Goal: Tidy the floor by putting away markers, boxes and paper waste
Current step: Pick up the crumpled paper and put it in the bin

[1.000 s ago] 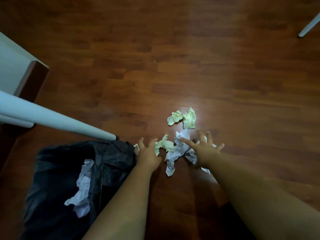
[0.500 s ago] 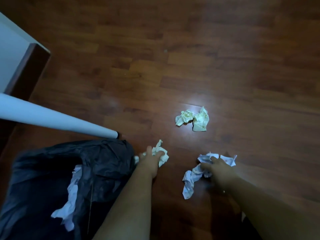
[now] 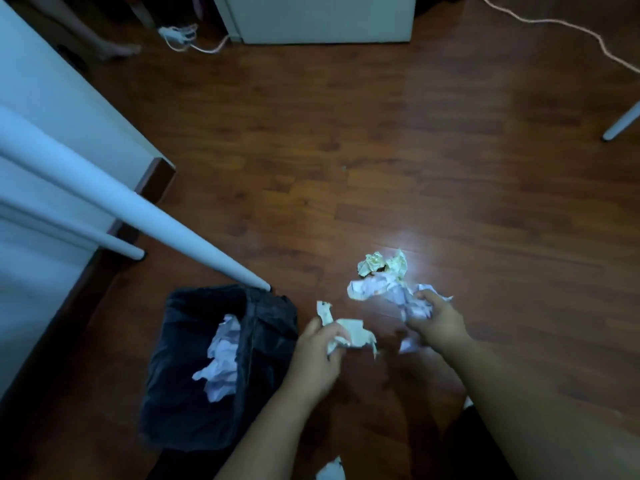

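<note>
Floorboards (image 3: pixel 398 150) of dark reddish wood fill most of my view, and the widest bare stretch runs across the centre and right of the frame. At lower left I see a bin lined with a black bag (image 3: pixel 194 403), its far rim just beside the foot of a white table leg (image 3: pixel 166 220) that slants down from the left edge; white crumpled paper (image 3: pixel 221 358) lies inside it. The left hand (image 3: pixel 315 358), lower centre, has its fingers curled round a pale crumpled wad (image 3: pixel 349 334), close to the bin's right side. The right hand (image 3: pixel 436 323) grips a white crumpled sheet (image 3: pixel 381 289) right of it. A yellowish crumpled ball (image 3: pixel 384 265) sits on the floor just behind that sheet, under a bright glare patch. Another white scrap (image 3: pixel 330 472) shows at the bottom edge. A white wall (image 3: pixel 62 98) bounds the left, a white cabinet (image 3: pixel 325 19) the top, with a cable (image 3: pixel 561 26) trailing at upper right.
</note>
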`<state>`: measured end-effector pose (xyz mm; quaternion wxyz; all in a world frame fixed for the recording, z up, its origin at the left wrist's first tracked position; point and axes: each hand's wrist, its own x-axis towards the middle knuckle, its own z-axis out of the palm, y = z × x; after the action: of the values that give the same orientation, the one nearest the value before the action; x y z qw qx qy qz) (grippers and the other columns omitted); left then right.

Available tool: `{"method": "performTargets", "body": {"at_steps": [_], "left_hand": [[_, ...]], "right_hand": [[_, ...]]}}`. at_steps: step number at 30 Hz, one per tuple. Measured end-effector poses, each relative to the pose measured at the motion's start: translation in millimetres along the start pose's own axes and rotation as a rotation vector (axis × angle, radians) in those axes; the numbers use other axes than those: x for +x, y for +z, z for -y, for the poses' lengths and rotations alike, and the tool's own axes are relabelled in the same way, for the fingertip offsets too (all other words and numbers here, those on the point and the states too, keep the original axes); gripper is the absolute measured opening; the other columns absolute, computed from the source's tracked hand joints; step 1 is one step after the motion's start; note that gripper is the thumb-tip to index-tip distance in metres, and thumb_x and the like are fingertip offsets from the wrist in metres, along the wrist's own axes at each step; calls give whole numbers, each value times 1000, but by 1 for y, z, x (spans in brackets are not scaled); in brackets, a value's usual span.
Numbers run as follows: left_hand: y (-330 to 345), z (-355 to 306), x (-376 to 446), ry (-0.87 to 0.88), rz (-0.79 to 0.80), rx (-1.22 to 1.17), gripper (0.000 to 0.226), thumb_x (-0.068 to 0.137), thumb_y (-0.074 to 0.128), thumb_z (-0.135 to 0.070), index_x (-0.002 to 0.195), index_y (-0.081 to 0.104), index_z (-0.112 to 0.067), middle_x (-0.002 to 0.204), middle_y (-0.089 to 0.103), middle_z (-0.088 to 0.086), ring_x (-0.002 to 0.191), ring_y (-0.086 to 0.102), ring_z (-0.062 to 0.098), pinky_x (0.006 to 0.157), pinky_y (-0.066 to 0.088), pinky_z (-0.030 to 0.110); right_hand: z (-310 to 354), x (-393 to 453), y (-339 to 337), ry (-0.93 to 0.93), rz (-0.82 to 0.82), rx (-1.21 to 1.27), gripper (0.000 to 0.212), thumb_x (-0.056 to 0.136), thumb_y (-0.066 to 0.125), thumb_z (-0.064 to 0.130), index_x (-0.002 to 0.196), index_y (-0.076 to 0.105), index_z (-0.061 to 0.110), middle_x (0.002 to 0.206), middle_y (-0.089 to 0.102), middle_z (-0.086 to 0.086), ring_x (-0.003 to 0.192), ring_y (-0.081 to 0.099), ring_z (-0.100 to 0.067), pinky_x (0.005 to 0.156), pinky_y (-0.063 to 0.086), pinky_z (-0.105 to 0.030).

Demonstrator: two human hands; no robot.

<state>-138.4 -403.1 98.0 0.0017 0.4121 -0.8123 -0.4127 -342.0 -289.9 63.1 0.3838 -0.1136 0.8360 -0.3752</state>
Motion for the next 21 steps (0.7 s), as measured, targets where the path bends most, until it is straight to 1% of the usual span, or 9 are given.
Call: {"method": "performTargets", "body": {"at_steps": [2,6,8,10,12,13,15,18,21], "left_hand": [[-52,-24,-18,55,-197,0,27,81,68,-2,82,67,-29,92,50,-7,82,51,6,73,37,15],[-149,-24,-60,-13,-632,43,19,86,67,-4,89,68,-23,101,52,3,91,55,16,78,41,22],[-171,7,-78,-185,-589,74,19,87,68,-10,97,70,-26,109,50,6,101,57,24,84,41,25],[-174,39,-97,-347,-355,122,28,84,71,-32,111,69,-40,126,50,13,119,54,32,99,42,30],[-164,56,-117,-434,-238,145,33,87,66,-47,120,63,-50,152,35,13,140,34,34,114,30,37],[-158,60,-127,-440,-298,110,30,90,66,-42,119,66,-46,159,28,8,144,26,31,117,23,37],[-147,59,-148,-389,-522,52,20,92,66,-23,103,75,-37,156,32,0,141,27,25,114,25,33],[-130,64,-169,-455,-772,-65,34,87,62,-3,70,69,-32,124,51,-7,122,47,25,102,41,37],[-111,70,-176,-474,-810,-91,33,85,59,0,68,63,-28,97,48,-15,102,55,24,94,47,43]], "right_hand": [[42,-22,5,7,77,277,34,80,72,0,102,57,21,66,54,-2,49,47,-15,42,45,-17],[122,-73,30,-72,377,596,39,79,71,-6,99,58,24,94,63,-7,67,65,-21,53,58,-30],[154,-101,51,-145,568,680,37,81,70,-5,100,58,24,99,63,-6,74,66,-24,56,59,-32],[179,-129,78,-184,737,740,38,82,68,-6,105,56,21,103,61,-7,79,64,-25,56,59,-32],[192,-146,109,-197,839,756,38,83,68,-6,109,56,20,111,59,-8,85,64,-27,59,60,-36],[194,-152,124,-192,863,754,41,83,69,-3,115,55,20,120,57,-10,91,63,-28,61,60,-39],[185,-152,149,-205,842,655,49,84,72,5,125,51,22,135,49,-9,99,61,-26,64,58,-38],[159,-142,168,-415,740,136,44,85,73,17,116,50,39,134,43,4,113,57,-27,81,54,-40],[141,-137,174,-518,647,-183,49,86,71,27,128,49,39,154,26,-3,137,37,-28,94,46,-35]]}}
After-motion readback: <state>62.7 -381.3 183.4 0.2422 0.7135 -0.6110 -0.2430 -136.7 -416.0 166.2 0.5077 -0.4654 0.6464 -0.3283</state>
